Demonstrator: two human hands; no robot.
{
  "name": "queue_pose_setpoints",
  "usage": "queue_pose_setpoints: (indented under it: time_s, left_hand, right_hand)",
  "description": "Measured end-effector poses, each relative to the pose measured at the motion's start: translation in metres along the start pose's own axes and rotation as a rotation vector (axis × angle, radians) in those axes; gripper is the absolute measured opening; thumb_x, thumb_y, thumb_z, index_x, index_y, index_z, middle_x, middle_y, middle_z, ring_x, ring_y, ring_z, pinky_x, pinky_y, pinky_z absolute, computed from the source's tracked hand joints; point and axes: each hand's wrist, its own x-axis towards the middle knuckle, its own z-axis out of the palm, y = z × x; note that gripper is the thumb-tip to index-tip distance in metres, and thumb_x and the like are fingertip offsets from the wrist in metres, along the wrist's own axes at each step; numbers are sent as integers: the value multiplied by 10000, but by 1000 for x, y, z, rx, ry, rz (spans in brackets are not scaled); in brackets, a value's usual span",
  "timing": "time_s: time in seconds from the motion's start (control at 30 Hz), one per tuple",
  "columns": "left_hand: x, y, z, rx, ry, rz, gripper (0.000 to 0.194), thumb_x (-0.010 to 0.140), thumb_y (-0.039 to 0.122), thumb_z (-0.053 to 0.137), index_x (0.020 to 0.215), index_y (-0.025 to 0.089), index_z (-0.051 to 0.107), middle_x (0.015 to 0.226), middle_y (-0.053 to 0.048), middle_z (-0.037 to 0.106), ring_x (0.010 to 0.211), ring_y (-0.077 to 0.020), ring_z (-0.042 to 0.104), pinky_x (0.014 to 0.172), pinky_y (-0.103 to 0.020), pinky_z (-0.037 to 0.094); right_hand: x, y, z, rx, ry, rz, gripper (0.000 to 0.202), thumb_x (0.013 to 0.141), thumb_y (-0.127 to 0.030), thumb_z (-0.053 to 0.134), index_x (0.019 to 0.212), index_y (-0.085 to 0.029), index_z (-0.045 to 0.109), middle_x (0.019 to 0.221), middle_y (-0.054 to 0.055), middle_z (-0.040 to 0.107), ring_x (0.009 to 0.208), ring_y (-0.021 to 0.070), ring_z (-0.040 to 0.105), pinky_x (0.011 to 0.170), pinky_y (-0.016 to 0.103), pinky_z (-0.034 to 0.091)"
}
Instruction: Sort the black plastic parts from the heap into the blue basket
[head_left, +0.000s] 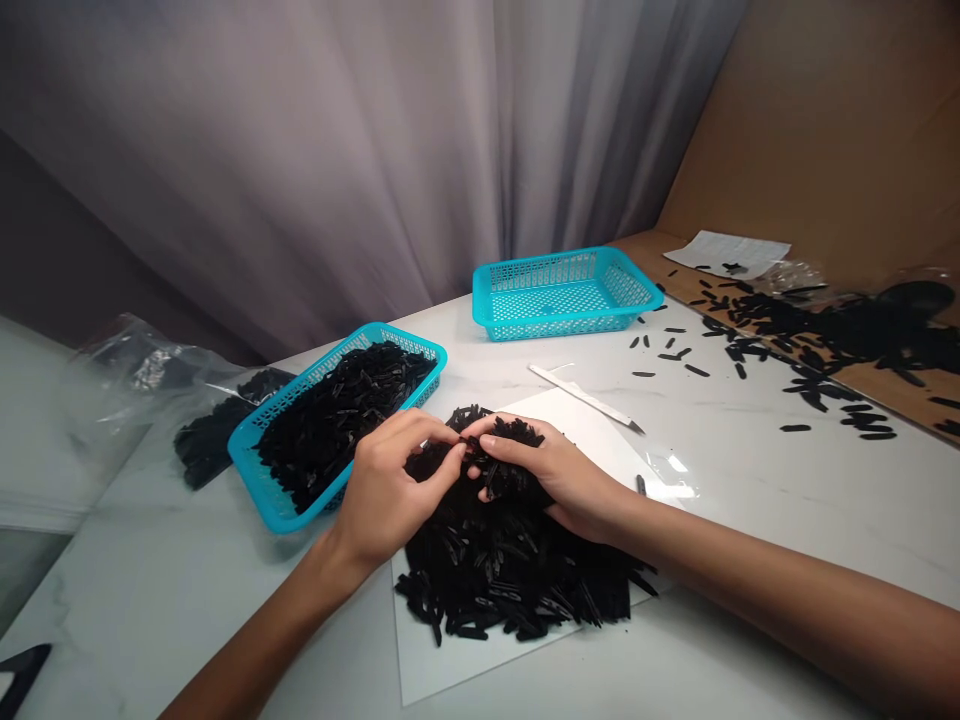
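Over a heap of small black strips (510, 570) on a white sheet (435, 670), my two hands meet. In my right hand (559, 465) is a handful of the same strips, the fingers curled round it and the thumb on top. My left hand (401, 480) pinches at the edge of that handful with thumb and forefinger; a small black strip seems to be between the tips, partly hidden. Left of my hands stands a blue basket (281, 520) filled with black strips. Beyond the sheet lies a white craft knife (581, 393), its tip pointing right.
A second blue basket (555, 330) stands at the back, with no strips visible inside. Loose black strips (825, 330) spread across the right side, near a paper (727, 252). A clear plastic bag (150, 370) with black contents lies left. A grey curtain (337, 150) hangs behind.
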Motion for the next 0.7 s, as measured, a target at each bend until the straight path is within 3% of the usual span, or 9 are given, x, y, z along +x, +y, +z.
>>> queue_pose_setpoints:
  time_s: [0.17,0.33,0.43,0.57,0.7]
  left_hand:
    - [-1,1,3,-43,-53,-80,46,869,180,679,832,203,694,815,6,706,730,-128,623,654,-254,489]
    - [-2,2,5,-54,-28,-36,177,875,164,681,1033,234,720,923,-8,732,820,-143,652,698,-263,508]
    - [-2,2,4,-78,-6,-7,117,887,167,671,949,234,743,875,-5,729,781,-135,638,686,-259,502]
    - [-3,2,5,-122,-5,-121,27,869,196,694,857,210,714,840,4,723,717,-123,629,640,-251,502]
    - [-2,2,5,-96,17,-91,104,863,178,703,958,220,706,895,8,727,780,-125,644,668,-246,506]
  right_hand:
    - [0,2,-1,-4,11,-13,254,753,-357,807,872,-197,651,813,-9,649,723,151,623,738,322,507]
    - [-1,1,0,-17,15,-12,280,724,-374,821,834,-201,630,753,-24,633,691,155,617,719,321,487]
    - [-2,0,0,-21,20,6,297,707,-375,831,860,-200,647,774,-21,644,688,153,617,726,326,486]
    - [-2,-1,1,-35,28,21,291,709,-373,829,853,-196,648,754,-19,639,684,157,621,717,325,488]
    - [-1,0,0,-38,26,8,295,715,-387,823,848,-195,642,783,-13,641,668,150,614,714,332,493]
